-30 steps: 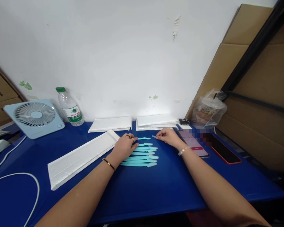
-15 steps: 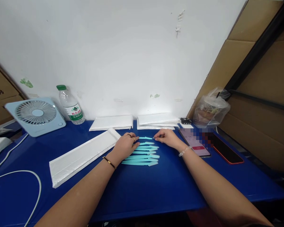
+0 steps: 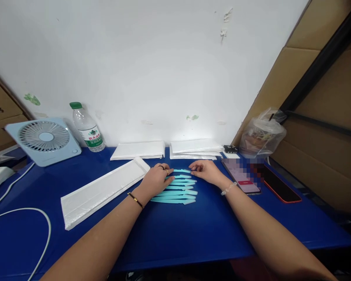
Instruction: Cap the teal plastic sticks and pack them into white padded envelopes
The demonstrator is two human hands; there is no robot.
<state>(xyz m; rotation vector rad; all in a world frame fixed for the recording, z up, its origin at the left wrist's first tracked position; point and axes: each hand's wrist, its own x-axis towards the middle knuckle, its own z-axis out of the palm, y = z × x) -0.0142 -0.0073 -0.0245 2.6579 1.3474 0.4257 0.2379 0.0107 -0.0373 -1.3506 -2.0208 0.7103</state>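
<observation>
Several turquoise eyebrow razors (image 3: 175,192) lie in a rough row on the blue table, their pale blade ends toward the right. My left hand (image 3: 157,178) is closed on the handle end of the farthest eyebrow razor (image 3: 181,171), while its palm and thumb hide the handles of some nearer ones. At that razor's blade end, my right hand (image 3: 204,171) pinches with thumb and forefinger. A small clear piece like a blade cover is in this pinch, mostly hidden by the fingertips.
A long white padded packet (image 3: 102,193) slants left of my left hand. White packets (image 3: 137,150) and a further stack (image 3: 194,147) lie by the wall. A fan (image 3: 46,136), water bottle (image 3: 90,130), two phones (image 3: 245,179) (image 3: 280,185) and bagged cup (image 3: 261,134) stand around.
My right fingertips have closed the small gap to the farthest razor's blade end and now meet it. The left hand stays on the handle, shifted very slightly right.
</observation>
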